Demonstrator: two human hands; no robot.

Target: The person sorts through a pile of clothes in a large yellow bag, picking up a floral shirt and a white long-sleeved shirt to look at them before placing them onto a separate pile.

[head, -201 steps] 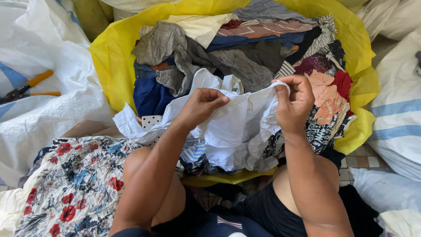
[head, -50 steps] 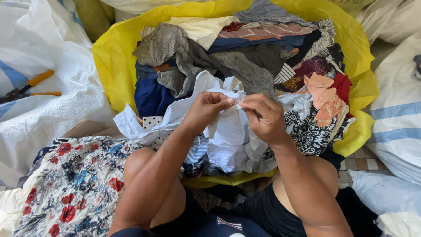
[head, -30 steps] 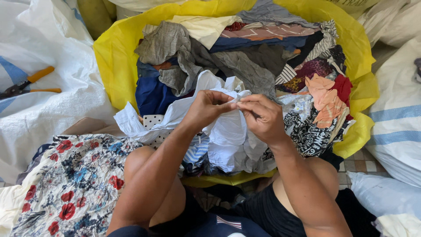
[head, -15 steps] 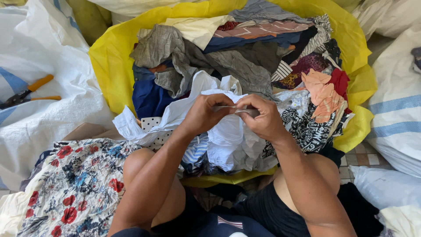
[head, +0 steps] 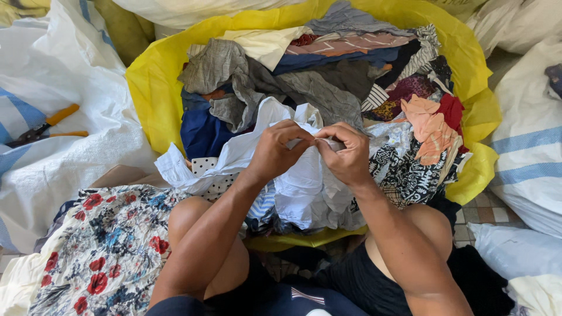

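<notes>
White garment, thin and crumpled, held up over the near edge of the yellow sack and draping down between the person's knees; one fold pinched at chest height between both hands.

Far left: orange-handled pliers lying on a white woven bag, well apart from the hands; below it, floral cloth spread beside the left knee.

Left hand: fingers clenched on the upper fold of the white garment, thumb and forefinger meeting at the seam.

Right hand: fingers grasping the same fold, touching the left hand, knuckles up.

Behind the hands: grey cloth, navy cloth, then a black-and-white patterned piece and a peach scrap, all heaped in the sack.

Step in hand, by my judgement: close inspection or picking at one small spot on the fold; the next move would call for a firm two-handed pinch, the cloth kept taut between the fingertips.
</notes>
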